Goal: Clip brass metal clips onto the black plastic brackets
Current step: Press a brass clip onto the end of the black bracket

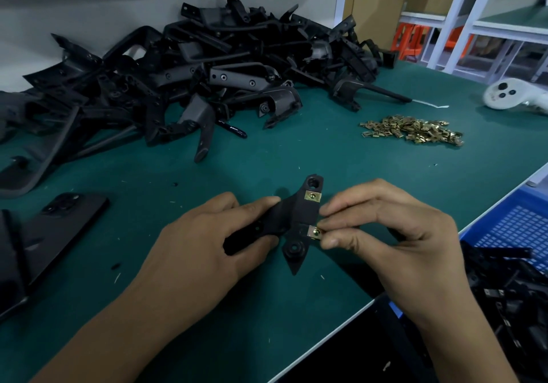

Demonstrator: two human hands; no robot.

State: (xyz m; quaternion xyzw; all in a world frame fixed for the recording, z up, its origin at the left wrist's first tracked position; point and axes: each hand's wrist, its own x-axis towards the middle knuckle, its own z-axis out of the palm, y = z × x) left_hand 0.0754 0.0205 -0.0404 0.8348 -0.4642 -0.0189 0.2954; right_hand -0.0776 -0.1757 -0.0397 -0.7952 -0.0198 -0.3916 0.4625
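Note:
My left hand [204,240] grips a black plastic bracket [292,219] just above the green table, fingers curled round its left arm. One brass clip [312,195] sits on the bracket's upper tab. My right hand [385,234] pinches a second brass clip [315,232] against the bracket's lower tab between thumb and fingertips. A loose heap of brass clips [412,130] lies on the table at the right. A large pile of black brackets [192,71] fills the back left.
A dark phone [63,219] lies at the left near more black parts. A blue mesh crate [513,228] with black brackets [510,290] stands off the table's right edge. A white controller [510,93] rests at the far right. A black pen [232,129] lies by the pile.

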